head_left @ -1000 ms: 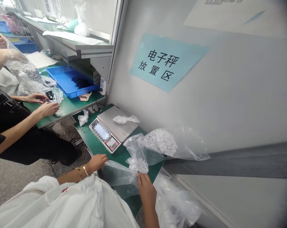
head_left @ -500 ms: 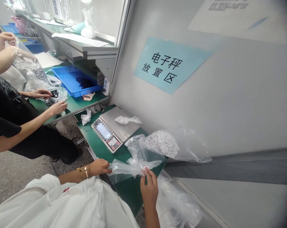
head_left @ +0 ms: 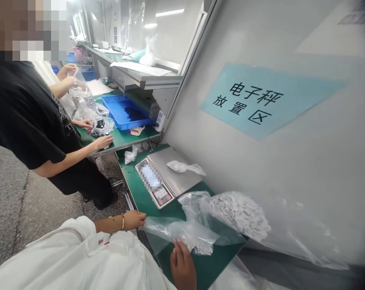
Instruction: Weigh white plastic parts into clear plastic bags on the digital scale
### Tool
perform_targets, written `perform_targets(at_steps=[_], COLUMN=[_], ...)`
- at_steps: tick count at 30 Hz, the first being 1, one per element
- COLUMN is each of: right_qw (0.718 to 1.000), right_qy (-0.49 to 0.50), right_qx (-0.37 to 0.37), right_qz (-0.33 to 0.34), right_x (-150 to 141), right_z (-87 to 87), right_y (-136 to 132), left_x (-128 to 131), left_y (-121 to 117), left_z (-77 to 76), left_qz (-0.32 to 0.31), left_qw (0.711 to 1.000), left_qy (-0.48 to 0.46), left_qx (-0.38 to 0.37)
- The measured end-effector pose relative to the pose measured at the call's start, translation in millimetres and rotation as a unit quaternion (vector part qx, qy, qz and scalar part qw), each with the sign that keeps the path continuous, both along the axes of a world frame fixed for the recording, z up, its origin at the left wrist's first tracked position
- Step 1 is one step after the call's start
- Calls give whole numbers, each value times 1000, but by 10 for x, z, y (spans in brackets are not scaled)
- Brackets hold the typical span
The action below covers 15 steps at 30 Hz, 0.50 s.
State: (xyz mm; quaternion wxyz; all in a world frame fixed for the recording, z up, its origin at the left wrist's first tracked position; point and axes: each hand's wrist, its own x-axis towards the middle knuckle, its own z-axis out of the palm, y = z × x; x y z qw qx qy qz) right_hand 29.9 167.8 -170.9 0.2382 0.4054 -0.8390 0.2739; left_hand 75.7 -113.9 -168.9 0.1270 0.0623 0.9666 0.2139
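Observation:
My left hand (head_left: 134, 220), with bracelets on the wrist, is closed on one end of a clear plastic bag (head_left: 182, 233) stretched across the green table (head_left: 218, 262). My right hand (head_left: 182, 264) pinches the same bag near its middle, beside a small heap of white pieces inside it. A bigger clear bag of white pieces (head_left: 239, 211) lies just beyond, against the wall. An electronic scale (head_left: 167, 181) stands further back with a small crumpled bag (head_left: 184, 166) on its pan.
A person in a black shirt (head_left: 28, 117) stands at left, hands on bags at a green bench (head_left: 122, 139). Another person's hands (head_left: 66, 76) lift a bag further back. A blue tray (head_left: 124, 112) sits under a shelf. A blue sign (head_left: 260, 100) hangs on the wall.
The view swung up and left, so everything shifted right and down. My hands pulled the bag out flatter and longer; my right hand dropped lower towards me.

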Motion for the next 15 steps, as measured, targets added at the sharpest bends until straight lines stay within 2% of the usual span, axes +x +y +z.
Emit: perform_targets(at_steps=[3,10,15], right_qw=[998,983,951], right_qy=[-49,-128,-165], right_qx=[31,124,234], right_qz=[-10,-44,-119], right_x=[5,-182,-249], right_z=[-72,-187,-101], right_y=[-83,-276,-449], left_x=[50,71,58], left_y=[-68,-82,-39], left_z=[-19,-49,-15], left_qz=[-78,-113,-157], left_qw=[997,993,987], left_qy=[-23,-12,31], left_qx=[9,-14,0])
